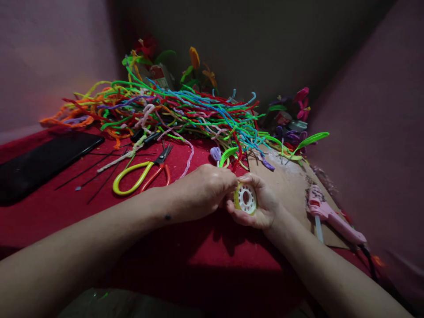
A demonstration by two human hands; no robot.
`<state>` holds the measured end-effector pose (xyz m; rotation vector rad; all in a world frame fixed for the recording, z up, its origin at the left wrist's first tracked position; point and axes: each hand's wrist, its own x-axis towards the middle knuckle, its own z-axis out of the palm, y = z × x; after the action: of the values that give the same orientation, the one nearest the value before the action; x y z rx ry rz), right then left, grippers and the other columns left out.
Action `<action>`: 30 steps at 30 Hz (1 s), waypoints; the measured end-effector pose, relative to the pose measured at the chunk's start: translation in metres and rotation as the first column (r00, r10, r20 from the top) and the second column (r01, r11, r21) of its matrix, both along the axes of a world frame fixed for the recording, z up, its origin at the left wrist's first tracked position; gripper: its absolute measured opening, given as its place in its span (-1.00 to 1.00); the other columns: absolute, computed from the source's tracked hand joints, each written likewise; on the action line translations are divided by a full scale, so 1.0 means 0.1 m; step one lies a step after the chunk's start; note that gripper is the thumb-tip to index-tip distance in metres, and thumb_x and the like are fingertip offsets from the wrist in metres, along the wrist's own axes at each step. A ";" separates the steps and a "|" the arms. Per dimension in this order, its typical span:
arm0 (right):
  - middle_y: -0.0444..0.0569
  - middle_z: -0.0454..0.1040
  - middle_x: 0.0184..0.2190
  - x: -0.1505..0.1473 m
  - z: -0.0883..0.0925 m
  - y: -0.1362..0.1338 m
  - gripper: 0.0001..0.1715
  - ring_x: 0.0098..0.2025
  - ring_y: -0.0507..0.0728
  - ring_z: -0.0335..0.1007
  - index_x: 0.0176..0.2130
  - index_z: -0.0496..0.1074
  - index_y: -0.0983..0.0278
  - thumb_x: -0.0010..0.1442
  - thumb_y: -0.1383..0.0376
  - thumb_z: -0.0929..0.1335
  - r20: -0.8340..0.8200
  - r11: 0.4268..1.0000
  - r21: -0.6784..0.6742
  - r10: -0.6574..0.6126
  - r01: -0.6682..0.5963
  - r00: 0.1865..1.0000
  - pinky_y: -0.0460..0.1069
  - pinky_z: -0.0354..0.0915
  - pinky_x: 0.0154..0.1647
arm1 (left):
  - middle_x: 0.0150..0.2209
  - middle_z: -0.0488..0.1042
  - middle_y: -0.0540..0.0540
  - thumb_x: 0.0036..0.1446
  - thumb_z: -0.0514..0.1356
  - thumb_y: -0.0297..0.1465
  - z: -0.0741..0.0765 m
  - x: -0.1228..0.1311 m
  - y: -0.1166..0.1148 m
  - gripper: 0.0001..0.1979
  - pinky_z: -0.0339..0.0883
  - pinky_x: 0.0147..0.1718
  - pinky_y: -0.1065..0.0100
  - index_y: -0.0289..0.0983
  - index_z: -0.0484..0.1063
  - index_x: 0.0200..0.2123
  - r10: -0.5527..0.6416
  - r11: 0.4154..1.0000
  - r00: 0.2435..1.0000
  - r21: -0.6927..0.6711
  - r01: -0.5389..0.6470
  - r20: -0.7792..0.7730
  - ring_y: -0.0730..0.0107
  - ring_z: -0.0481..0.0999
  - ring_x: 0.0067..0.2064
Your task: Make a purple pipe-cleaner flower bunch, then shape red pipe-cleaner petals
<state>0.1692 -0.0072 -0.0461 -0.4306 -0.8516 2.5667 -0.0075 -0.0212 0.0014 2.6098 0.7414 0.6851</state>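
My right hand (266, 205) is closed around a small roll of tape (236, 199) with a white holed core (246, 198), held above the front part of the red cloth. Right against it, my left hand (208, 187) is closed with its thumb and fingertips by the roll. What those fingers pinch is hidden. Just behind the left hand a purple pipe-cleaner bud (216, 154) on a pale stem and a green looped leaf (228, 155) stick up; their lower ends are out of sight, and I cannot tell whether the hand holds them.
A big heap of coloured pipe cleaners (185, 112) spans the back of the red cloth (185, 247). Scissors (145, 172) with yellow and red handles lie left of my hands, beyond them a black phone (46, 161). On cardboard (281, 190) at right rests a pink glue gun (334, 218).
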 end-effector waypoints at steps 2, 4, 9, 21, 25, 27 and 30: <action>0.04 0.52 -0.51 0.00 0.02 -0.01 -0.67 -0.61 0.07 0.42 -0.32 0.31 0.37 0.03 0.21 0.13 0.012 0.999 -0.032 -0.012 0.013 1.000 -0.15 0.25 -0.77 | -0.51 0.45 0.00 0.01 0.10 -0.58 0.03 -0.01 0.00 -0.88 0.17 -0.50 0.57 -0.35 0.42 -0.43 -0.006 1.000 1.000 -0.026 0.005 -0.021 0.57 0.38 -0.50; 0.03 0.50 -0.52 -0.01 0.05 -0.01 -0.68 -0.55 0.09 0.46 -0.33 0.30 0.36 0.02 0.22 0.13 0.029 0.995 -0.090 -0.040 0.042 0.999 -0.14 0.27 -0.76 | -0.51 0.45 -0.01 0.04 0.09 -0.55 0.04 -0.01 0.01 -0.88 0.17 -0.51 0.56 -0.35 0.43 -0.43 0.018 0.999 0.998 -0.026 -0.020 -0.064 0.56 0.38 -0.50; 0.05 0.48 -0.56 -0.02 0.06 0.01 -0.71 -0.56 0.10 0.45 -0.37 0.26 0.36 0.03 0.23 0.11 0.103 0.988 -0.119 -0.090 0.102 0.991 -0.15 0.25 -0.77 | -0.53 0.38 -0.01 0.07 0.08 -0.53 -0.03 0.02 0.01 -0.86 0.14 -0.54 0.54 -0.36 0.41 -0.47 0.043 0.993 0.998 0.108 -0.037 -0.054 0.57 0.33 -0.53; 0.08 0.52 -0.54 -0.01 0.01 -0.01 -0.65 -0.70 0.07 0.33 -0.34 0.28 0.38 0.02 0.17 0.14 0.037 0.998 0.027 -0.053 0.052 0.998 -0.15 0.06 -0.84 | -0.51 0.42 -0.02 0.04 0.04 -0.59 -0.01 0.02 -0.02 -0.84 0.18 -0.47 0.54 -0.36 0.41 -0.43 0.014 1.000 0.999 -0.003 -0.014 0.034 0.55 0.34 -0.48; 0.05 0.50 -0.55 -0.01 0.07 -0.05 -0.69 -0.67 0.05 0.33 -0.35 0.26 0.35 0.02 0.17 0.17 0.042 0.989 0.107 -0.105 0.100 0.994 -0.15 0.08 -0.77 | -0.53 0.42 0.01 0.02 0.03 -0.59 0.02 0.04 -0.02 -0.83 0.21 -0.47 0.54 -0.34 0.41 -0.43 0.058 0.996 0.989 -0.080 -0.048 0.137 0.56 0.35 -0.49; 0.02 0.50 -0.51 -0.02 0.12 -0.08 -0.72 -0.60 0.06 0.37 -0.32 0.26 0.33 0.01 0.19 0.20 0.018 0.971 0.156 -0.188 0.183 0.982 -0.14 0.14 -0.70 | -0.56 0.41 0.03 0.07 0.04 -0.54 0.06 0.03 -0.01 -0.84 0.23 -0.49 0.54 -0.34 0.42 -0.41 0.172 0.974 0.956 -0.186 -0.130 0.237 0.58 0.35 -0.51; 0.00 0.50 -0.37 -0.02 0.22 -0.13 -0.66 -0.45 0.06 0.41 -0.23 0.27 0.31 -0.08 0.27 0.27 -0.020 0.915 0.222 -0.341 0.337 0.940 -0.10 0.22 -0.55 | -0.64 0.34 0.07 0.12 0.06 -0.43 0.13 -0.02 0.03 -0.85 0.20 -0.60 0.54 -0.36 0.41 -0.37 0.385 0.872 0.852 -0.442 -0.210 0.355 0.59 0.30 -0.62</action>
<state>0.1670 -0.0200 -0.0241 -0.4871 -0.9646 2.1265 -0.0095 -0.0181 0.0140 1.8984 1.0323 1.0462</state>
